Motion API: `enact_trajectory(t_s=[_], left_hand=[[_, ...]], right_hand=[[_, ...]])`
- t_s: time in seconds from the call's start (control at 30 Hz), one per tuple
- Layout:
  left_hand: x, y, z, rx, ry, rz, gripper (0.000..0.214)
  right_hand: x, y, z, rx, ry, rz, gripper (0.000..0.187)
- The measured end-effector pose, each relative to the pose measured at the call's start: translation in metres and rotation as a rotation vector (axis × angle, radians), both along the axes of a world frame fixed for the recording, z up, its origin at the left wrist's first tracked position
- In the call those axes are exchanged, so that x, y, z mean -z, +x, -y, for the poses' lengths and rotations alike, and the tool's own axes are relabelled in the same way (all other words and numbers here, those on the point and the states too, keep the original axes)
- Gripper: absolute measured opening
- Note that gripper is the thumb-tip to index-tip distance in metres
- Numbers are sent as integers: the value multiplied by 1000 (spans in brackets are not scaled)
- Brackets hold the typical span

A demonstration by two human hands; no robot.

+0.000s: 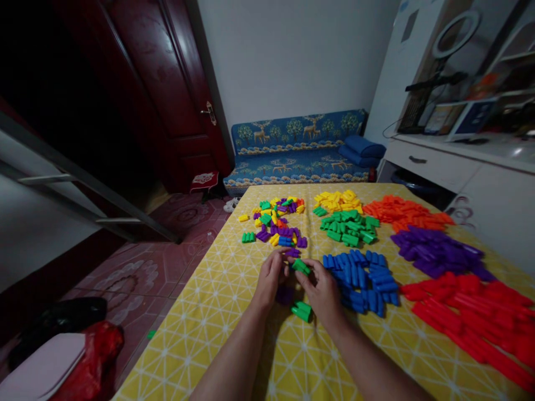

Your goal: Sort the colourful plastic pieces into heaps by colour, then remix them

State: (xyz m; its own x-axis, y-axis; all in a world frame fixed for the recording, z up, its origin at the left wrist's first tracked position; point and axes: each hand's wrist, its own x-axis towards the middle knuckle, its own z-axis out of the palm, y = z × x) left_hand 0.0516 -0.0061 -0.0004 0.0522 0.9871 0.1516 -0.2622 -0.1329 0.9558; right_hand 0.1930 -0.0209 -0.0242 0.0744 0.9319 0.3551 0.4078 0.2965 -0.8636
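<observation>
A small green plastic building block (301, 266) is pinched in the fingers of my right hand (324, 289), just above the table. To its left, my left hand (271, 277) has its fingers curled in close to the block; what they hold, if anything, is hidden. Another green block (301, 311) lies on the cloth below my hands, and a shaded purple block (285, 295) sits beside my left wrist. Beyond my fingertips spreads a mixed heap of blocks (278, 220) in purple, yellow, green, orange and blue.
Sorted piles stand on the yellow patterned tablecloth (200, 334): yellow (337, 200), green (349, 227), orange (403, 211), purple (434, 250), blue (361, 278) and red (472, 312). Behind the table is a blue sofa (296, 159); a white cabinet (451, 167) stands right.
</observation>
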Motion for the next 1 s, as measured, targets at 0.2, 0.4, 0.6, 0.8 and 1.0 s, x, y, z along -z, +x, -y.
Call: enact_trajectory(t_s=[0.2,0.4,0.6,0.8,1.0], left_hand=[[-10,-5,-7,12,-165,476,54],[-7,-16,-14,-88,-134,397,51],[4,-18,-18,-345,-1,60,29],[13,-14,-13,-361,164,-330,23],[3,-15,-18,-440,370,-584,23]], right_hand=[[2,0,-1,1,-26,-27,29],[1,0,1,-14,-25,63,25],[-1,-1,1,7,43,75,18],[-1,0,-1,64,155,72,24],[3,-4,-2,55,187,41,30]])
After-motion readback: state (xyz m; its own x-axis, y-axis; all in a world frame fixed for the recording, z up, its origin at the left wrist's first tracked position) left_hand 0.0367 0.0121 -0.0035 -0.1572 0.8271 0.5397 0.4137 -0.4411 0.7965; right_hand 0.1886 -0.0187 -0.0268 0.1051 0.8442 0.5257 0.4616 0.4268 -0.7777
